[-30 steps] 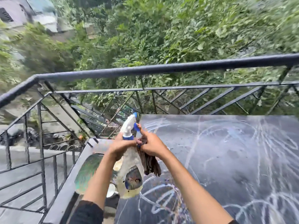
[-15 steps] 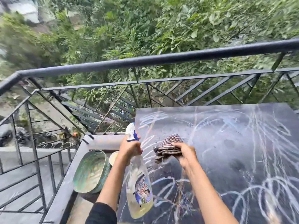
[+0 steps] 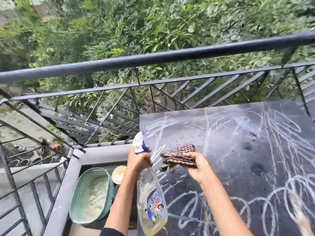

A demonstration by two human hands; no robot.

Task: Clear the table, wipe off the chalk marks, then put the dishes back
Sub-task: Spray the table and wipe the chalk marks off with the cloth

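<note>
Dense green foliage (image 3: 136, 23) fills the background behind a dark metal railing (image 3: 153, 58), blurred toward the corners. Inside the rail stands a dark table (image 3: 255, 133); its right and near edges are cut off by the frame. White chalk marks (image 3: 281, 189) loop and scribble over most of the top.

By the table's left edge the left hand (image 3: 138, 160) grips a clear spray bottle (image 3: 151, 210) by the neck, fingers curled tight just under the white and blue spray head. Whether a finger sits on the trigger cannot be told. The bottle tilts, its base close to the bottom of the frame, and its label is too blurred to read.

The right hand (image 3: 196, 167) pinches a folded checked cloth (image 3: 179, 154), thumb on top and fingers beneath, over the table's left part. A loose corner hangs down; whether it touches the top is unclear.

Left of the table and lower down sit a teal basket (image 3: 111, 193) and, just beside it, a cream bowl (image 3: 119, 172) partly hidden by the left forearm. What they rest on is hard to make out.
</note>
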